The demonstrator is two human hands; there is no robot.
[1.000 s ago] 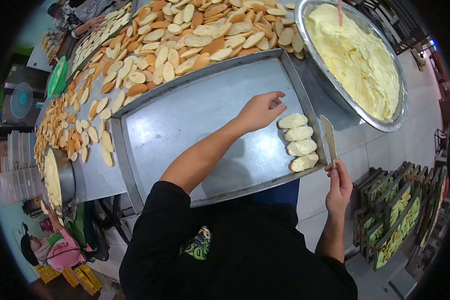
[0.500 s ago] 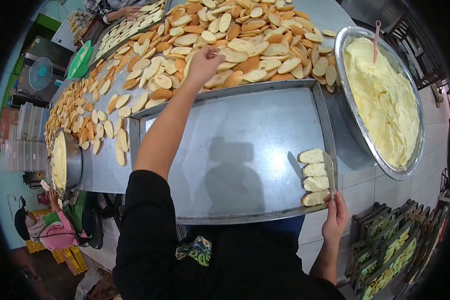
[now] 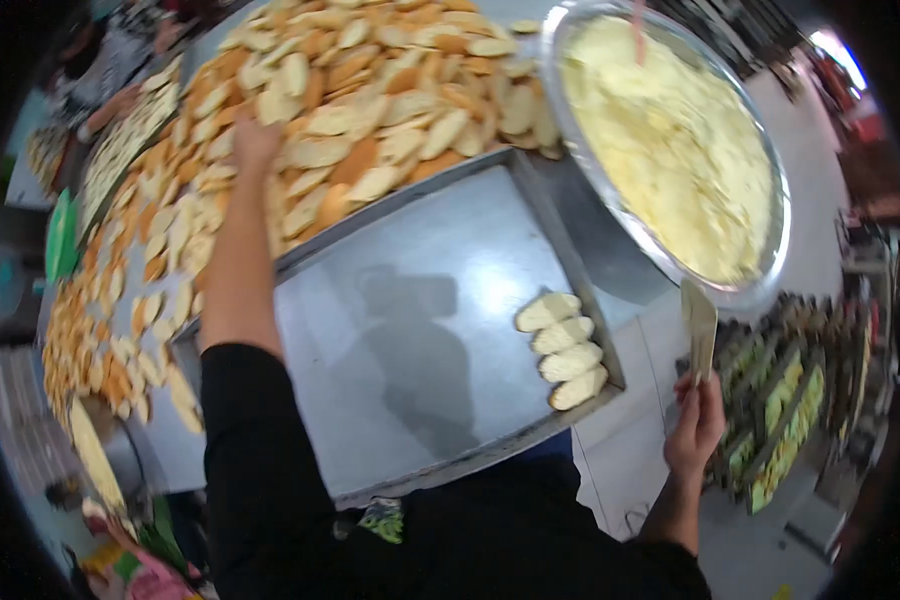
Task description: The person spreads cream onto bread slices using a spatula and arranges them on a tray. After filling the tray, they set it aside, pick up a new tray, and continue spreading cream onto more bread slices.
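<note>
My left hand [image 3: 257,142] reaches into the heap of oval bread slices [image 3: 365,115] beyond the tray. Its fingers are blurred, and a pale slice [image 3: 276,106] shows right beside them; I cannot tell whether they grip it. In my right hand [image 3: 697,420] is a spreading knife [image 3: 701,325], blade upward and smeared with cream, held off the tray's right side. The metal tray [image 3: 565,245] lies in front of me. Along its right side sits a short row of cream-coated bread slices [image 3: 572,357].
A large metal bowl of pale yellow cream [image 3: 675,140], with a pink handle [image 3: 638,30] standing in it, is at the right. Racked trays [image 3: 780,400] stand below it. Another person's hand [image 3: 120,103] is by the far-left tray of slices [image 3: 130,145]. A second cream pot [image 3: 120,450] stands left.
The view has turned, shifting the scene left. My left hand has moved left over the heap. My right hand has lifted the knife off the coated slices, out past the tray's right edge toward the bowl.
</note>
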